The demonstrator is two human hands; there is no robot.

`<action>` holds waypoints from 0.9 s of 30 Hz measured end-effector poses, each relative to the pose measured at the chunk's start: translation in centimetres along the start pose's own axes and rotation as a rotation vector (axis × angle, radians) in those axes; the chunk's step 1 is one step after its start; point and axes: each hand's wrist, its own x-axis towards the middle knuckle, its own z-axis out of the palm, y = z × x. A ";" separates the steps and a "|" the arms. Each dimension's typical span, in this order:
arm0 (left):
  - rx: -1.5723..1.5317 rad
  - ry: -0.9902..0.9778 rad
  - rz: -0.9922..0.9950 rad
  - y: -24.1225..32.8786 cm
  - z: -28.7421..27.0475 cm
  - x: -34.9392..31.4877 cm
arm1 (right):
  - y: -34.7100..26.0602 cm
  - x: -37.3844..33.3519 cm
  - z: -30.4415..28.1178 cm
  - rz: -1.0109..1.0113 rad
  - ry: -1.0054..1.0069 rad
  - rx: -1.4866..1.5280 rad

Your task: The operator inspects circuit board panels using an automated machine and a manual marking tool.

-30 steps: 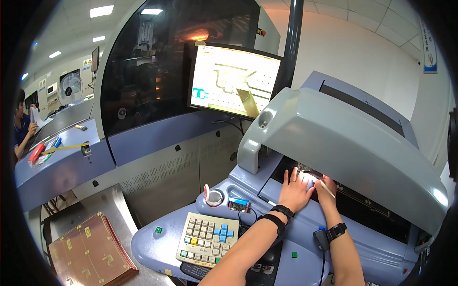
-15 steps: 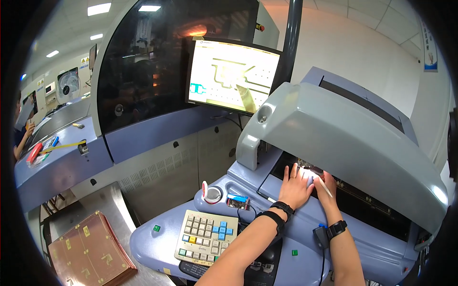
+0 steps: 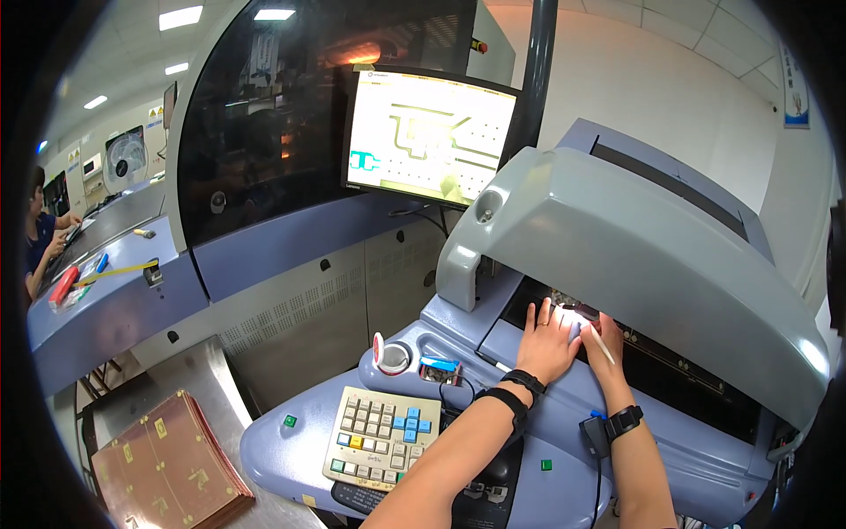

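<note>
My left hand [image 3: 546, 346] lies open, its fingers spread on the brightly lit work area under a grey machine hood [image 3: 617, 238]. Close beside it, my right hand [image 3: 612, 331] is closed around a slim white pen-like tool [image 3: 603, 347]. The tool's working end is hidden by the fingers and the glare. Both hands rest at a dark flat panel [image 3: 656, 363] with small gold marks, partly covered by the hood. A monitor [image 3: 423, 132] displays a bright magnified pattern of traces and dots, with a blurred tip near its lower edge.
A keypad [image 3: 383, 436] sits left of my forearms, near a round tin [image 3: 394, 359] and a small blue-topped box [image 3: 439, 370]. Copper-coloured panels [image 3: 167, 458] are stacked on a metal table at lower left. Another person [image 3: 46, 234] works at far left.
On the monitor, the tool's magnified shape has dropped from the middle of the pattern toward the lower edge. My hands have barely moved. The person at far left has lowered a sheet.
</note>
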 end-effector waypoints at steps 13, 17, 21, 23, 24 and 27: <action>-0.016 0.022 0.005 -0.1 0.1 -0.1 | 1.1 0.1 0.4 0.040 -0.007 -0.068; -0.001 0.032 0.016 0.1 0.2 0.0 | 1.3 0.1 0.2 0.035 -0.009 -0.078; -0.004 0.022 0.013 -0.2 0.2 -0.1 | 0.2 0.0 0.1 0.060 -0.025 -0.042; 0.002 0.009 0.011 -0.2 0.2 0.0 | 0.2 0.0 0.1 0.049 -0.030 -0.040; 0.002 0.008 0.010 -0.1 0.2 0.0 | 0.2 0.0 0.1 0.037 -0.034 -0.035; 0.004 0.027 0.007 -0.1 0.2 0.0 | -0.4 -0.2 0.0 -0.010 -0.011 -0.019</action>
